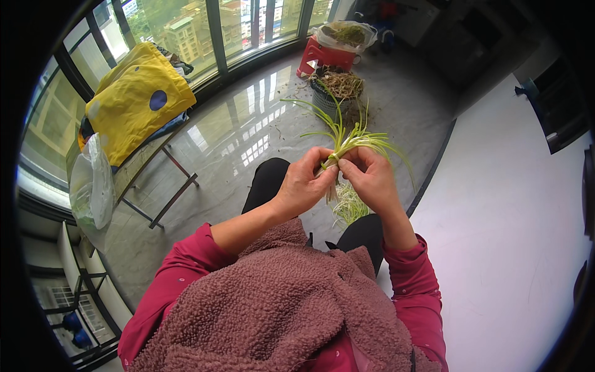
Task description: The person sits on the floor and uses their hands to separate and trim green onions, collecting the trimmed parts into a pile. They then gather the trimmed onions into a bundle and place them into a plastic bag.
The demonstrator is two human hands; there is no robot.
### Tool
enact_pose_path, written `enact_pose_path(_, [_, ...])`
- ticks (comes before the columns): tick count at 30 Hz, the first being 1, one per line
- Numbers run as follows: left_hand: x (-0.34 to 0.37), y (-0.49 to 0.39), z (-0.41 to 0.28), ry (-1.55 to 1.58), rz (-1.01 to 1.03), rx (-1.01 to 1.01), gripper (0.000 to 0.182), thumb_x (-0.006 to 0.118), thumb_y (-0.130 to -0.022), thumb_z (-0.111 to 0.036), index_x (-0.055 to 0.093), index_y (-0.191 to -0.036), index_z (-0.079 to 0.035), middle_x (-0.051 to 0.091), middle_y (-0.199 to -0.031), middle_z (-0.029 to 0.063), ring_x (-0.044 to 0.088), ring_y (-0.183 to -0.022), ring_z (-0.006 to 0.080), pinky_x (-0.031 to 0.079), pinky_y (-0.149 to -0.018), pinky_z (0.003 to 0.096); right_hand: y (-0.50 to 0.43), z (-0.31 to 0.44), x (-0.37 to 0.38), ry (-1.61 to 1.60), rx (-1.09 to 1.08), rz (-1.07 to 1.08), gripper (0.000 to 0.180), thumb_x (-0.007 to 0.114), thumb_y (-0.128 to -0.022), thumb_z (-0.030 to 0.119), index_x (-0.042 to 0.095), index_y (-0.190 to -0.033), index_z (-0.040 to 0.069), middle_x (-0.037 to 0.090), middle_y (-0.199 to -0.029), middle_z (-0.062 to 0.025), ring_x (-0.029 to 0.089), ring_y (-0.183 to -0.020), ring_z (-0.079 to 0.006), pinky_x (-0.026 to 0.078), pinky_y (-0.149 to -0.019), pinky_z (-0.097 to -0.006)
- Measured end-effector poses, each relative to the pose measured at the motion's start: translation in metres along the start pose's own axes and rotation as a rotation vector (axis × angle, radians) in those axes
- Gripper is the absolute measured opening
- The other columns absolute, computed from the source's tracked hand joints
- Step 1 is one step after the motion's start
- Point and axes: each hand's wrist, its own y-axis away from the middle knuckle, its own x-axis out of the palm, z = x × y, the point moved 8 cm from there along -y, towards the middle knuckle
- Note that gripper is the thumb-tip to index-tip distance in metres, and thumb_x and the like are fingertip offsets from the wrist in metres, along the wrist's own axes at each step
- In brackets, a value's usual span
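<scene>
A bundle of thin green shoots with pale stems is held between both hands, above the knees. Around its stems, my left hand has closed its thumb and fingers. Green strands wrap across the bundle near my left fingertips. My right hand pinches at this wrapped part with thumb and forefinger. Long leaves fan out beyond the hands, and the pale stem ends point down toward the lap. Below, on the floor between the legs, lies a pile of similar pale green shoots, partly hidden by my right hand and knee.
Ahead stands a dark perforated basket heaped with dry roots or stalks. Behind it, a red plastic stool bears a plastic bag of greenery. A folding table with a yellow cloth and a plastic bag is at left; a white wall at right.
</scene>
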Motion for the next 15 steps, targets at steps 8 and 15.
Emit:
enact_pose_path(8, [0.006, 0.002, 0.016, 0.374, 0.049, -0.225, 0.022, 0.054, -0.100, -0.020, 0.054, -0.112, -0.002, 0.063, -0.094, 0.0033, 0.062, -0.077, 0.0100, 0.051, -0.068, 0.0239, 0.008, 0.014, 0.000, -0.027, -0.123, 0.030, 0.011, 0.062, -0.087, 0.004, 0.064, -0.095, -0.004, 0.067, -0.081, -0.0065, 0.064, -0.075, -0.0108, 0.051, -0.068, -0.0256])
enact_pose_path(15, [0.006, 0.002, 0.018, 0.464, 0.061, -0.259, 0.020, 0.055, -0.099, -0.019, 0.055, -0.111, -0.002, 0.064, -0.095, 0.0038, 0.061, -0.078, 0.0096, 0.051, -0.070, 0.0236, 0.016, 0.025, -0.001, 0.028, -0.145, 0.062, 0.011, 0.062, -0.091, 0.004, 0.064, -0.098, -0.003, 0.068, -0.089, -0.0055, 0.065, -0.081, -0.0110, 0.052, -0.073, -0.0251])
